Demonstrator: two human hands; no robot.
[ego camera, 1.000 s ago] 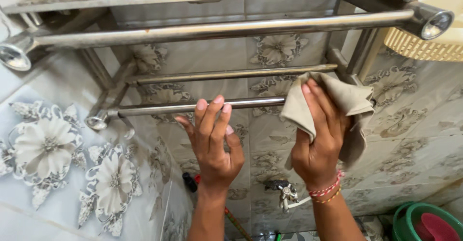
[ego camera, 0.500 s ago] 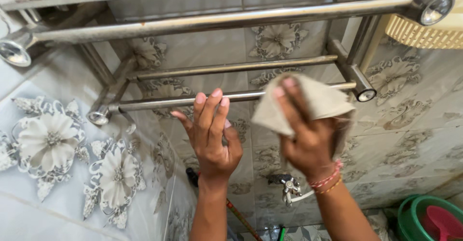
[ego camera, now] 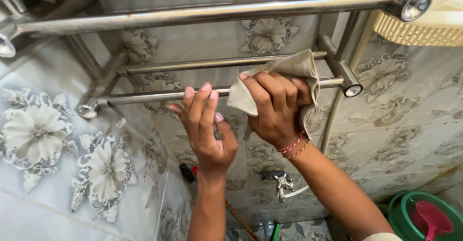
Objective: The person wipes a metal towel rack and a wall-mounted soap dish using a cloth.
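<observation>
A steel towel rack [ego camera: 202, 14] with several bars is fixed to a tiled wall with flower patterns. My left hand [ego camera: 205, 130] grips the lowest front bar [ego camera: 144, 97] from below, fingers curled over it. My right hand [ego camera: 275, 108] presses a beige cloth [ego camera: 294, 69] against the same bar, just right of my left hand. The cloth drapes over the bar and hides that stretch of it. Red and yellow thread bands circle my right wrist.
A cream plastic basket [ego camera: 424, 26] hangs at the upper right. Below, a metal tap [ego camera: 282, 183] juts from the wall. A green bucket [ego camera: 400, 207] holding a red mug sits at the lower right. A dark bottle [ego camera: 187, 172] stands low by the wall.
My right hand has slid the cloth left along the lowest bar, from near its right end toward my left hand. The left hand has kept its grip.
</observation>
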